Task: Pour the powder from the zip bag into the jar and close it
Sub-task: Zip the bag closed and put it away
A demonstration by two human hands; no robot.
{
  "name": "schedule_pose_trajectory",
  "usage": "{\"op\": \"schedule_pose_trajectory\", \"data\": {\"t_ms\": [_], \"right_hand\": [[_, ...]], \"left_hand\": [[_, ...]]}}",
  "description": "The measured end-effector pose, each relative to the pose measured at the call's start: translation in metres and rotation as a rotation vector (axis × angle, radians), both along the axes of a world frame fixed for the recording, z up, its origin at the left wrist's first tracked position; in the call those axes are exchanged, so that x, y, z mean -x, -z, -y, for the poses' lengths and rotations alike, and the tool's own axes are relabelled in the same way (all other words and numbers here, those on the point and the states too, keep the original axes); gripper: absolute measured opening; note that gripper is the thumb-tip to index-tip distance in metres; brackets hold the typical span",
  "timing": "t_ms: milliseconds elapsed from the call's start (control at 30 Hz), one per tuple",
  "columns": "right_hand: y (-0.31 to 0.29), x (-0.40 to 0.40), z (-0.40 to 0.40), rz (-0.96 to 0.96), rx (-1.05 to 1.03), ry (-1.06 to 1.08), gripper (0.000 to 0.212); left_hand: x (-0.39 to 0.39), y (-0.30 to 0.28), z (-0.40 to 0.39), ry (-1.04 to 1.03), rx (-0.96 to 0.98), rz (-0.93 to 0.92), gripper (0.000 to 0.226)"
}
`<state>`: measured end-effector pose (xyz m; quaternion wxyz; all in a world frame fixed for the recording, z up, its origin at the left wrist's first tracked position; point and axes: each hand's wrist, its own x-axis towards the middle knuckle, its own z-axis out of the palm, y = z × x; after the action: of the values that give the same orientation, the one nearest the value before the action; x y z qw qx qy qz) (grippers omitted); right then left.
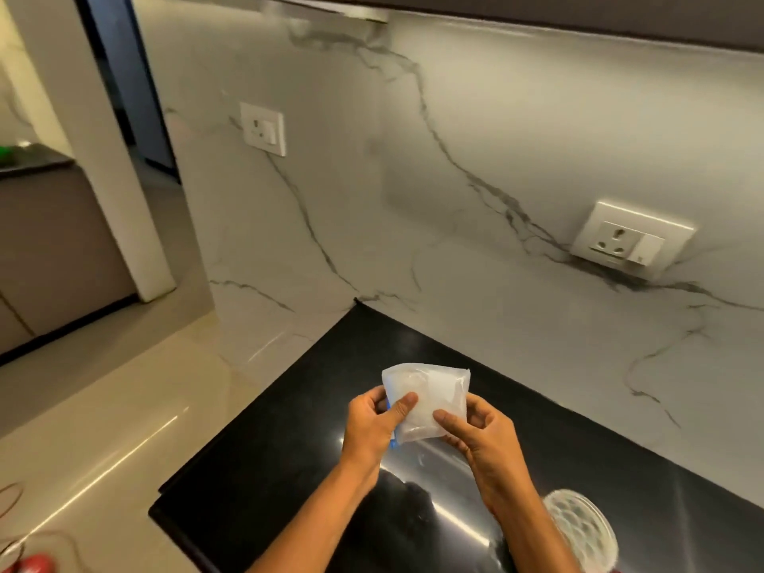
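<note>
Left hand (374,423) and right hand (479,436) pinch the clear plastic zip bag (430,397) (white powder inside) above the glossy black countertop (289,469).

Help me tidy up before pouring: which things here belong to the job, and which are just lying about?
For the job: zip bag, held in left hand and right hand; jar on the counter.

Just there: two wall sockets, red thing on the floor.
</note>
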<state>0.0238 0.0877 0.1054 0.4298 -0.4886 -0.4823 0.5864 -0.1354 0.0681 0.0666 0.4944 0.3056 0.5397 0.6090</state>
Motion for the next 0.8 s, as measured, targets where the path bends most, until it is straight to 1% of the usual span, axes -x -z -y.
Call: {"op": "schedule_pose_trajectory", "data": {"t_ms": [100, 200, 333, 433, 500, 567, 667, 800], "right_hand": [[-0.002, 0.032, -0.016, 0.057, 0.011, -0.056, 0.051], [-0.005, 0.08, -0.039, 0.157, 0.014, -0.192, 0.053], [-0.007, 0.145, -0.064, 0.291, -0.014, -0.386, 0.063], [-0.002, 0.199, -0.08, 0.302, -0.014, -0.449, 0.053], [0.007, 0.236, -0.095, 0.324, -0.031, -0.456, 0.039], [0.02, 0.273, -0.112, 0.353, -0.031, -0.463, 0.029], [0.043, 0.327, -0.135, 0.431, -0.02, -0.529, 0.024], [0.095, 0.398, -0.162, 0.582, 0.0, -0.64, 0.017]], "left_hand": [[0.028, 0.009, -0.01, -0.069, 0.002, 0.046, 0.053], [0.072, 0.022, -0.021, -0.164, 0.015, 0.096, 0.048], [0.132, 0.038, -0.032, -0.255, 0.031, 0.136, 0.04], [0.184, 0.049, -0.04, -0.314, 0.043, 0.181, 0.045], [0.221, 0.059, -0.046, -0.318, 0.062, 0.203, 0.042], [0.26, 0.072, -0.051, -0.293, 0.084, 0.249, 0.037], [0.315, 0.096, -0.054, -0.234, 0.135, 0.3, 0.038], [0.379, 0.139, -0.054, -0.215, 0.221, 0.373, 0.048]]}}
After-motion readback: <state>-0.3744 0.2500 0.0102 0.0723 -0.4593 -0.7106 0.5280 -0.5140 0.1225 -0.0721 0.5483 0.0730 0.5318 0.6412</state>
